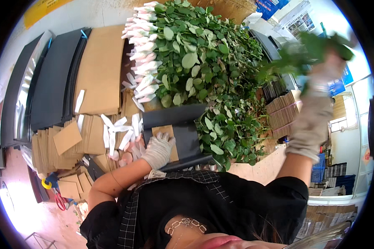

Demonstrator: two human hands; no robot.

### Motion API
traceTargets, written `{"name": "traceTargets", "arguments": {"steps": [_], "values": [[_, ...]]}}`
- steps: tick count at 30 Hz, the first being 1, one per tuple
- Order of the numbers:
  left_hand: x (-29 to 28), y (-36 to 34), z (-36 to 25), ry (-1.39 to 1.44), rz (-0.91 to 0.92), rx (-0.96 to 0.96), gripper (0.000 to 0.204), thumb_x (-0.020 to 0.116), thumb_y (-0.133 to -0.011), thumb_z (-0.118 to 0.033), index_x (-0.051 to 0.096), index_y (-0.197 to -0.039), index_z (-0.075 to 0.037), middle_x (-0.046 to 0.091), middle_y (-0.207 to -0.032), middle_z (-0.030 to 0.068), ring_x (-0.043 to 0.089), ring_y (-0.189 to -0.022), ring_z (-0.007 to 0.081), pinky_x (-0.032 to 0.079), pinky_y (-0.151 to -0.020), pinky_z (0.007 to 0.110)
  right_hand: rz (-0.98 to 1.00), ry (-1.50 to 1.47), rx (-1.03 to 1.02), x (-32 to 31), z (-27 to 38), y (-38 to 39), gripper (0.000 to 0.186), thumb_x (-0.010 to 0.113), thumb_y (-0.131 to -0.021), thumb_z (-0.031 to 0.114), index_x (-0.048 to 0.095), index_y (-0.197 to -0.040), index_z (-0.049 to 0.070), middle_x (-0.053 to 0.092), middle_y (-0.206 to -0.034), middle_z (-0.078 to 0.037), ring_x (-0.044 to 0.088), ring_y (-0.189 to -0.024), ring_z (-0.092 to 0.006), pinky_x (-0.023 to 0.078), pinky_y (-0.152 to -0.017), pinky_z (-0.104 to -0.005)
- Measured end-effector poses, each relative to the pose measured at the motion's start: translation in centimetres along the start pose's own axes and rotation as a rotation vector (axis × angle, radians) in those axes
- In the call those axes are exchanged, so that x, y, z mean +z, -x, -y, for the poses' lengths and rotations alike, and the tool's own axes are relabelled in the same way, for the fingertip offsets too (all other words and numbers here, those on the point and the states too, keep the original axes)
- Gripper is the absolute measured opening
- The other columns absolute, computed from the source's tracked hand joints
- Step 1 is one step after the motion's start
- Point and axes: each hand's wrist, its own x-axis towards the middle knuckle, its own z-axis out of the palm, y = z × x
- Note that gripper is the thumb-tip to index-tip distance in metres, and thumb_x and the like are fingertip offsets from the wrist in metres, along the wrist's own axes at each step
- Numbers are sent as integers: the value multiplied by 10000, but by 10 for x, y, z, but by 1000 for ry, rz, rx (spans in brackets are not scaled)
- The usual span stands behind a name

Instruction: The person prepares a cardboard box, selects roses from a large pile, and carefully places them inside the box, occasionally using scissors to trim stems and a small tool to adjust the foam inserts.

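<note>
My left hand (158, 148), in a pale glove, lies with its fingers flat on a small brown cardboard piece (173, 154). That piece rests on a black sheet (189, 135) in front of my body. My right hand (329, 68), also gloved, is raised high at the far right, closed round leafy green stems (307, 50). Motion smears both the hand and the leaves. Beyond the sheet lies a big heap of leafy flower stems (195, 60), their heads covered by white netting sleeves (143, 54) on the left side. Loose white sleeves (119, 129) lie beside my left hand.
Tall stacks of black sheets (54, 79) and brown cardboard (97, 70) stand at the left. Small cardboard pieces (56, 147) pile up before them. Red-handled scissors (61, 202) are at the lower left. Bundled cardboard (281, 114) sits right of the stems.
</note>
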Motion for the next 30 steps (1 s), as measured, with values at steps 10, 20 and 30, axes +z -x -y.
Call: {"name": "traceTargets", "arguments": {"steps": [10, 20, 30], "values": [[31, -8, 44, 376, -160, 96, 387, 611, -779, -228, 541, -1128, -76, 571, -1074, 175, 574, -987, 338, 502, -795, 432, 56, -365, 70, -31, 46, 83, 312, 570, -775, 39, 603, -1083, 79, 645, -1006, -121, 626, -897, -223, 503, -799, -335], [31, -8, 66, 691, -13, 146, 244, 566, -840, -277, 638, -966, -82, 604, -1028, 142, 566, -990, 321, 443, -887, 382, 1373, -907, 16, 169, 165, 154, 240, 616, -788, 190, 658, -975, 45, 648, -840, -123, 639, -710, -269, 508, -677, -370], [28, 31, 60, 436, -7, 269, 218, 681, -698, -232, 653, -840, -70, 555, -905, 92, 526, -922, 280, 446, -788, 414, 1461, -833, -307, 183, 170, 153, 243, 597, -808, 257, 654, -931, 55, 640, -871, -148, 606, -857, -344, 483, -759, -432]]}}
